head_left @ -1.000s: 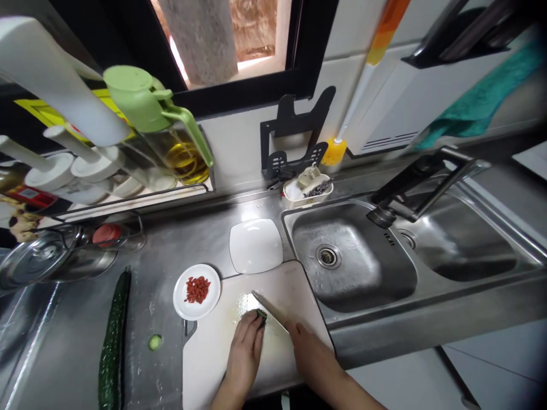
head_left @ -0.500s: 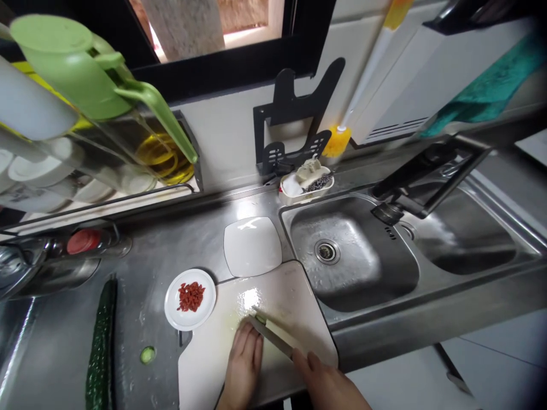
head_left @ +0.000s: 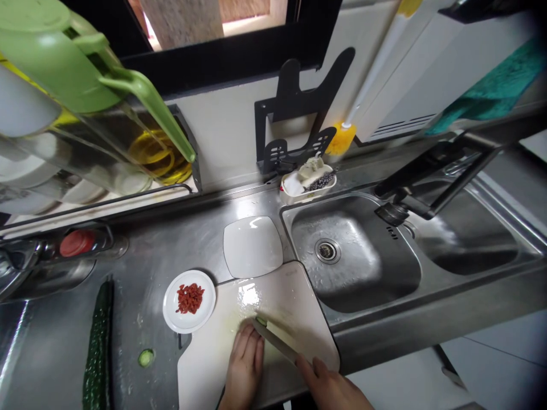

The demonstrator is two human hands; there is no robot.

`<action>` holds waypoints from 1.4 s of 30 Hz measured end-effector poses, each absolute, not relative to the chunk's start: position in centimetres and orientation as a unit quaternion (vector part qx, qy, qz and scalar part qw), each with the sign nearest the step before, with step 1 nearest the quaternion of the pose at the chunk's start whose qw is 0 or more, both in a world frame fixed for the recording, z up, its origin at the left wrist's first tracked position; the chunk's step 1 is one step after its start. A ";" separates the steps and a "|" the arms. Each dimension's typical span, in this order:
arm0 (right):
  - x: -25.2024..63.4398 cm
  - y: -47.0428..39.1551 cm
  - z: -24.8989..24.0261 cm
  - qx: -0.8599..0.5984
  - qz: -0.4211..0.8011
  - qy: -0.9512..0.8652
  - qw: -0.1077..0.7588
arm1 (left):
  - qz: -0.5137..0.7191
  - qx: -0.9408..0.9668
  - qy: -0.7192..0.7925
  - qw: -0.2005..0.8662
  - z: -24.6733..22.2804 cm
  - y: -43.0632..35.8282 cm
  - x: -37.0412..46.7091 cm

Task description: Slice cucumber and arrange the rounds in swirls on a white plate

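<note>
My right hand [head_left: 331, 382] is wrapped round the handle of a knife [head_left: 280, 344], whose blade slants up and left over the pale cutting board [head_left: 305, 302]. At the blade's tip sits a small green piece of cucumber [head_left: 261, 322], partly covered by the blade. My left hand [head_left: 245, 360] rests on the board just left of the knife, its fingers bent and pressed together. Their tips are against the blade and beside the cucumber piece; what lies beneath them is mostly hidden.
A white plate of red berries [head_left: 171, 307] overlaps the board's left corner. Behind the board is a white square plate [head_left: 253, 247]. A whole cucumber [head_left: 98, 347] and a cucumber end [head_left: 146, 357] lie left. The sink [head_left: 363, 256] with its black faucet [head_left: 393, 213] is right.
The view has shifted slightly. My hands stay at the same spot on the board, and a little more of the green cucumber piece shows beside the blade tip.
</note>
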State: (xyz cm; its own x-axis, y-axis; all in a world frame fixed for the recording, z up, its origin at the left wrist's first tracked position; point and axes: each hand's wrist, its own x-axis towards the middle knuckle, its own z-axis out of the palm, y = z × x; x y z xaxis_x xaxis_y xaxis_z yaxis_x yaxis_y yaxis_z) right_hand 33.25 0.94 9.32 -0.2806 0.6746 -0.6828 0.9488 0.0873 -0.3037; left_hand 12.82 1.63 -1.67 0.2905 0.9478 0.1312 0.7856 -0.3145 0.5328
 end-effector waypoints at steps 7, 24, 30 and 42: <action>33.3 1.0 9.1 0.570 -0.361 0.715 0.184 | 0.230 0.780 0.553 0.182 -1.6 1.8 12.8; 32.3 4.0 11.4 0.563 -0.401 0.681 0.241 | 0.224 0.788 0.545 0.177 -1.4 2.0 12.9; 32.5 3.9 10.9 0.577 -0.410 0.677 0.199 | 0.224 0.782 0.550 0.190 -1.7 1.9 12.8; 32.1 3.9 10.1 0.579 -0.416 0.674 0.192 | 0.220 0.783 0.552 0.182 -1.3 2.0 12.9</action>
